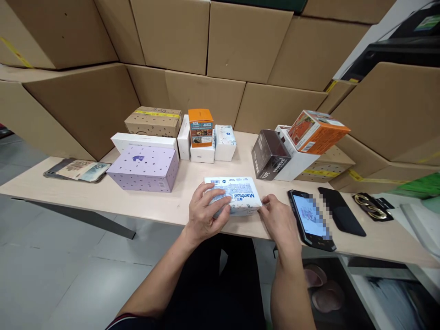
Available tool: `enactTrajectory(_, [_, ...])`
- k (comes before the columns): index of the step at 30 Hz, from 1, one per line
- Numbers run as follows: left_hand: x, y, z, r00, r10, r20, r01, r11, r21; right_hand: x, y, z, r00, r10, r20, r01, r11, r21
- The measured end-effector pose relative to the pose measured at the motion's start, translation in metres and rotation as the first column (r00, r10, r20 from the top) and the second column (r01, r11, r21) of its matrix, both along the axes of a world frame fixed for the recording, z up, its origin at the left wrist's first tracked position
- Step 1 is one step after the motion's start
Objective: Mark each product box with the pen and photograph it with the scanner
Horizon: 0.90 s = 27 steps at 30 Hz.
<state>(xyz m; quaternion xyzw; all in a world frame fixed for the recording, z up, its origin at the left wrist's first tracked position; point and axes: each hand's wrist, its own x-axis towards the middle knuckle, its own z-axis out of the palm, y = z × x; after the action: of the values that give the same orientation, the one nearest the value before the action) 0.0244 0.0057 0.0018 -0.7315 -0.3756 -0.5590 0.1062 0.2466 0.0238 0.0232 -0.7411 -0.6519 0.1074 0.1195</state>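
Note:
A white and blue pack of tissues (240, 195) printed "Manhua" lies near the front edge of the table, in front of me. My left hand (208, 211) grips its left part, fingers spread over the top and thumb along the near side. At the pack's right end is my right hand (278, 217), thumb and forefinger pinched together at the near corner; its other fingers are curled under and partly hidden. Just right of that hand lies a black phone (307, 217) with its screen lit.
Behind stand a purple box (144, 167), an orange box (201, 127) on a white one, and another tissue pack (225, 143). A dark box (270, 156) and an orange-red box (318, 130) are at right. Banknotes (80, 169) lie left. Cardboard boxes (206, 94) wall the back.

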Motion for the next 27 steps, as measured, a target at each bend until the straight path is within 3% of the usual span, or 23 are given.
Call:
enactTrajectory(2, [0.000, 0.000, 0.000, 1.000, -0.001, -0.001, 0.001, 1.000, -0.003, 0.008, -0.007, -0.003, 1.000, -0.023, -0.008, 0.024, 0.988, 0.151])
enactTrajectory(4, [0.000, 0.000, -0.001, 1.000, -0.005, -0.004, 0.005, 1.000, -0.012, 0.020, -0.017, -0.006, 0.994, -0.101, 0.035, 0.082, 0.933, 0.349])
enactTrajectory(6, [0.000, -0.001, -0.002, 1.000, -0.005, -0.003, 0.005, 1.000, -0.021, 0.033, -0.031, -0.009, 0.968, -0.232, 0.095, 0.165, 0.873, 0.459])
enactTrajectory(9, [0.000, 0.000, -0.003, 1.000, 0.007, 0.001, -0.007, 1.000, -0.025, 0.051, -0.049, -0.012, 0.919, -0.370, 0.136, 0.304, 0.885, 0.353])
enactTrajectory(12, [0.000, 0.000, -0.003, 1.000, 0.003, -0.003, -0.003, 1.000, -0.009, 0.060, -0.058, -0.013, 0.911, -0.386, 0.143, 0.368, 0.920, 0.137])
enactTrajectory(15, [0.000, 0.000, -0.003, 1.000, 0.001, -0.007, -0.001, 1.000, -0.002, 0.063, -0.058, -0.011, 0.909, -0.393, 0.138, 0.390, 0.919, 0.050])
enactTrajectory(21, [-0.001, -0.001, -0.002, 1.000, 0.008, -0.009, -0.008, 1.000, -0.007, 0.070, -0.054, -0.014, 0.908, -0.401, 0.122, 0.393, 0.916, 0.083])
enactTrajectory(27, [0.000, -0.001, -0.003, 1.000, 0.006, 0.003, -0.006, 1.000, -0.017, 0.078, -0.052, -0.033, 0.949, -0.317, -0.004, 0.303, 0.905, 0.299])
